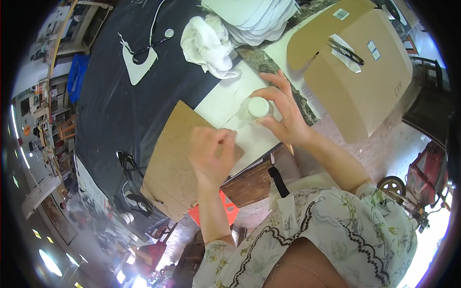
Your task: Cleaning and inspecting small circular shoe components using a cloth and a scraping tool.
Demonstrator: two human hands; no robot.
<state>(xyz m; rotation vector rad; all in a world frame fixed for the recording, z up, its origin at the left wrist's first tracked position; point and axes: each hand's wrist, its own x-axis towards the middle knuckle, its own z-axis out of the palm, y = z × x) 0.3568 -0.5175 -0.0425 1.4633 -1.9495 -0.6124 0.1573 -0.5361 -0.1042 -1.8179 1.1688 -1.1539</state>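
My right hand (288,113) is around a clear bottle with a white cap (259,107), thumb and forefinger on its sides and the other fingers raised. White paper sheets (230,96) lie under the bottle. To the left, my left hand (211,152) is above a brown cardboard sheet (168,153). Its fingers are curled in and blurred by motion; whatever they may hold is hidden. A crumpled white cloth (206,45) sits beyond both hands, beside a stack of white cut pieces (257,19).
Tweezers and a black-handled tool (353,55) rest on a large brown cardboard piece (355,96) at right. A white V-shaped piece (139,65) and a cord are on the dark tabletop (110,120). Black-framed glasses (127,165) lie left; an orange-red basket (225,206) stands below the table edge.
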